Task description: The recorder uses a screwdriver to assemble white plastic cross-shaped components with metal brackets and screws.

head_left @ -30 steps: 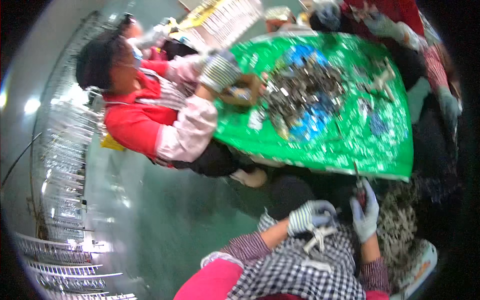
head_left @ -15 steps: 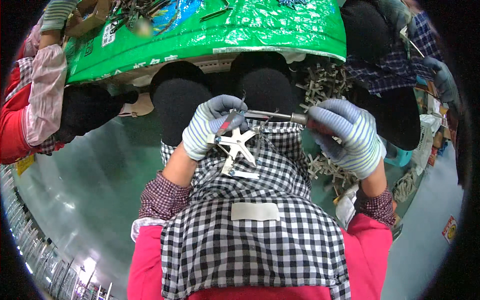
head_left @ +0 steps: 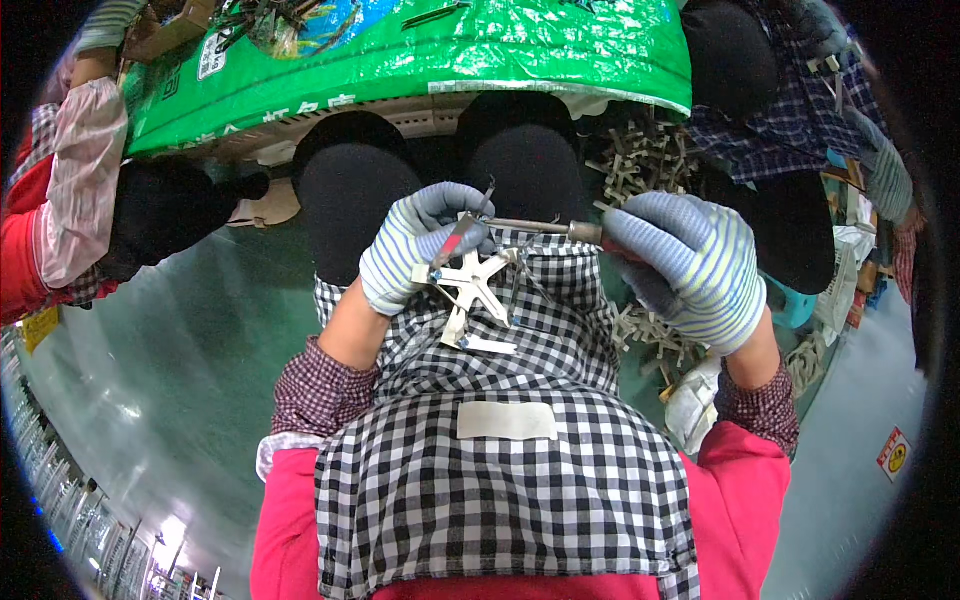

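Above my lap, my left hand (head_left: pixel 424 247) in a striped work glove is closed on the upper part of a white star-shaped piece (head_left: pixel 474 285). Small blue bits and thin metal strips hang at the ends of its arms. A red-and-grey strip (head_left: pixel 457 243) also sticks out between the fingers of that hand. My right hand (head_left: pixel 690 265), gloved alike, grips the handle of a screwdriver (head_left: pixel 545 227). The shaft runs leftward to the top of the white piece beside my left fingertips, which partly hide the tip.
A table covered with green woven plastic sheeting (head_left: pixel 500 65) stands ahead, with metal parts on it. Many pale star-shaped pieces (head_left: pixel 650 165) lie piled below at the right. Co-workers sit on both sides; a pink sleeve (head_left: pixel 85 190) shows at left, a gloved hand (head_left: pixel 880 165) at right.
The screwdriver and my right hand have shifted slightly left. My left hand keeps its hold on the white piece. At right, the co-worker's hands have moved.
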{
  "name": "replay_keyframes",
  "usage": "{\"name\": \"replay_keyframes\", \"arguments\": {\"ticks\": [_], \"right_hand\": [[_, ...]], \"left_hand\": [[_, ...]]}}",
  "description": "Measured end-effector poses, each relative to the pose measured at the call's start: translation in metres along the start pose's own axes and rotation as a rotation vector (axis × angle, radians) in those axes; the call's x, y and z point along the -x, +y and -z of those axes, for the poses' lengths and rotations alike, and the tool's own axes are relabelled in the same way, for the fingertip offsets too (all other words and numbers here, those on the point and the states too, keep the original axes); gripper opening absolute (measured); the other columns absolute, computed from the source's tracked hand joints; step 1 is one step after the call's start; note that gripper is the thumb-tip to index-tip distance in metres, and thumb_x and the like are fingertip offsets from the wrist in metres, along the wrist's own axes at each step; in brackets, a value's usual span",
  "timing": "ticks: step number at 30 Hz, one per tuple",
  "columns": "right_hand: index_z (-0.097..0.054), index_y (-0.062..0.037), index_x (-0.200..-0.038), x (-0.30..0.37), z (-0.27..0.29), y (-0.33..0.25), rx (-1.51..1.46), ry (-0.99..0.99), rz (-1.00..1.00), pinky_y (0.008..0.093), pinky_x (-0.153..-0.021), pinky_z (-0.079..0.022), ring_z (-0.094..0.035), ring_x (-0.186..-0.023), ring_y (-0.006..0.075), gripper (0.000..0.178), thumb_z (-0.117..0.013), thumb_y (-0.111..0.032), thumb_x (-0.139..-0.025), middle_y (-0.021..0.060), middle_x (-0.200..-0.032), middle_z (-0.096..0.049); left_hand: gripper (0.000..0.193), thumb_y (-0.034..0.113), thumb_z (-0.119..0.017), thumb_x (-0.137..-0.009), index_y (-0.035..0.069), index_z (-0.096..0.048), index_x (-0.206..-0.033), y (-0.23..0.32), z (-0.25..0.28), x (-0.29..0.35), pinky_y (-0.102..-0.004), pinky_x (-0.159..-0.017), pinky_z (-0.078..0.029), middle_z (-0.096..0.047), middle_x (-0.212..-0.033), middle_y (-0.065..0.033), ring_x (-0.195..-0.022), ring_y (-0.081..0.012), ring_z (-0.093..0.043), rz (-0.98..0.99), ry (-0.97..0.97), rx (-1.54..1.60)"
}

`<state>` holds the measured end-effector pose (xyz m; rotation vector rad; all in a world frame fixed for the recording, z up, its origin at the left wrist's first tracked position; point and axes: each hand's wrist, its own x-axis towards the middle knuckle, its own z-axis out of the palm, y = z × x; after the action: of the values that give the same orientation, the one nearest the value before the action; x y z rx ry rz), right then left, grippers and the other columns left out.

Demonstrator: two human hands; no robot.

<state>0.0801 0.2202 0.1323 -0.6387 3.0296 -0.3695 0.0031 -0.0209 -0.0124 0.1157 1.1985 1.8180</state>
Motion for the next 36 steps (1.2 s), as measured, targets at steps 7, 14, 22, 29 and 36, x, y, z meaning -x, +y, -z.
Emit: {"name": "replay_keyframes", "arguments": {"ticks": [7, 14, 22, 29, 36], "right_hand": [[-0.06, -0.0107, -0.102, 0.005, -0.003, -0.003, 0.121, -0.029, 0.059, 0.036, -0.057, -0.049, -0.061, -0.071, 0.0271, 0.032, -0.062, -0.015, -0.07, 0.0101, -0.092, -0.06], [-0.058, -0.0073, -0.104, 0.008, -0.001, -0.005, -0.323, -0.162, -0.269, 0.0369, -0.062, -0.049, -0.06, -0.072, 0.0318, 0.038, -0.069, -0.013, -0.068, 0.0135, -0.083, -0.058], [-0.056, -0.0041, -0.092, 0.016, -0.009, -0.005, -0.386, -0.128, -0.244, 0.0343, -0.067, -0.047, -0.058, -0.078, 0.0315, 0.039, -0.071, 0.0, -0.056, 0.0125, -0.088, -0.054], [-0.058, -0.0043, -0.09, 0.016, -0.008, -0.004, -0.301, -0.129, -0.164, 0.0369, -0.06, -0.047, -0.058, -0.07, 0.0302, 0.035, -0.071, -0.001, -0.058, 0.0109, -0.083, -0.056], [-0.06, -0.0057, -0.095, 0.016, -0.011, -0.001, 0.052, -0.018, 0.144, 0.035, -0.056, -0.048, -0.06, -0.074, 0.0267, 0.036, -0.071, -0.013, -0.062, 0.0092, -0.088, -0.06]], "left_hand": [[0.025, 0.006, -0.066, -0.078, 0.0, -0.058, -0.101, 0.0, -0.002, 0.002, -0.0258, -0.073, -0.052, -0.063, -0.088, -0.0066, -0.077, -0.0141, -0.064, 0.013, 0.021, 0.034], [0.022, 0.009, -0.064, -0.079, 0.002, -0.06, -0.1, -0.002, -0.011, 0.008, -0.0195, -0.06, -0.045, -0.063, -0.076, -0.0014, -0.069, -0.0051, -0.057, 0.086, 0.01, -0.329], [0.026, 0.01, -0.064, -0.08, 0.001, -0.058, -0.103, -0.015, -0.011, 0.016, -0.0206, -0.065, -0.047, -0.063, -0.081, -0.0043, -0.071, -0.0069, -0.058, 0.103, 0.015, -0.23], [0.037, 0.013, -0.061, -0.084, 0.0, -0.051, -0.117, -0.016, -0.009, 0.026, -0.0239, -0.076, -0.049, -0.062, -0.1, -0.0087, -0.087, -0.0122, -0.06, 0.121, -0.04, -0.117], [0.038, 0.011, -0.055, -0.086, -0.001, -0.048, -0.122, -0.018, -0.006, 0.028, -0.0274, -0.084, -0.047, -0.06, -0.106, -0.0106, -0.094, -0.0156, -0.059, 0.124, -0.072, -0.079]]}}
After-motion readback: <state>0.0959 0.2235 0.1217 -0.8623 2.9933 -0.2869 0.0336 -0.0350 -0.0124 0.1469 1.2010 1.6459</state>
